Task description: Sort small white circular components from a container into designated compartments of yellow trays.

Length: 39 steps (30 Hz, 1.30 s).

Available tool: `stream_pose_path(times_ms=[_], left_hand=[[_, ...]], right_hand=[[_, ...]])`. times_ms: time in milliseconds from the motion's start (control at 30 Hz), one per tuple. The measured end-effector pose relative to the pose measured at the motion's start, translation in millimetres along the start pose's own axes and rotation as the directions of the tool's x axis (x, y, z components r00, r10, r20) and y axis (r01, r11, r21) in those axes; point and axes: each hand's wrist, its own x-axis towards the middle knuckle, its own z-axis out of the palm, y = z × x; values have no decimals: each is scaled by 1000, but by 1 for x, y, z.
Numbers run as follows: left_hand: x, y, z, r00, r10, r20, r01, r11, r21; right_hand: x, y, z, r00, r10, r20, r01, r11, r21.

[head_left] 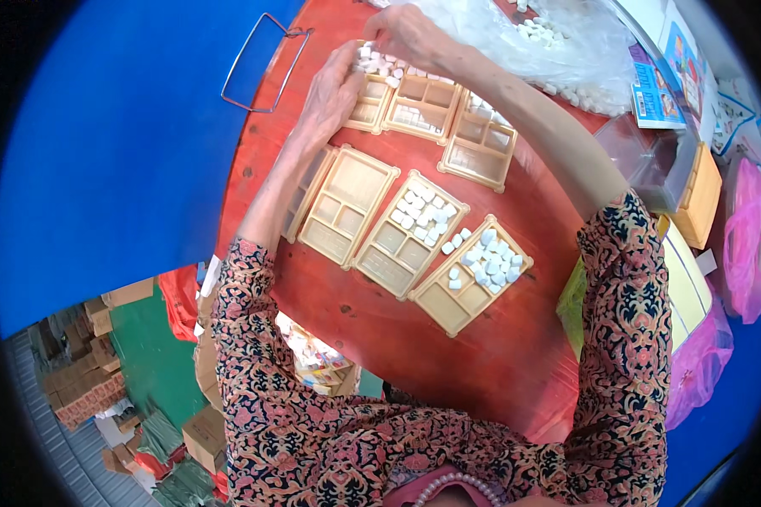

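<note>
Through the head camera I view the left hand (330, 95), curled beside the left edge of a beige compartment tray (368, 114), and the right hand (410, 38), bent over its far end. White blocks (380, 64) lie between both sets of fingers; I cannot tell whether the partly hidden fingertips pinch any. Right of the right fingers spreads a clear plastic bag (486, 27); nearer the body than the fingers, two block-bearing trays (448, 311) rest on the red table (372, 325).

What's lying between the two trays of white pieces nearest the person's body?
A few loose white pieces lie between the left tray of that pair and the right tray, as the head view shows.
</note>
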Motion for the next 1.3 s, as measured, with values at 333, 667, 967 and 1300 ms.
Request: stream_pose_path(times_ms=[333,667,967,1300], left_hand=[[-2,-7,-1,982,186,38,-190,963,194],[-6,-5,1,962,144,232,-231,883,409],[-8,-9,-2,953,59,296,-197,865,462],[-11,-18,-12,979,35,202,-108,926,363]], right_hand=[[-8,1,-19,977,66,-201,-53,996,67],[-20,-11,-35,989,93,-113,-79,989,124],[-42,-36,-37,998,14,57,-5,990,-142],[-40,-42,-27,985,87,148,-42,959,-281]])
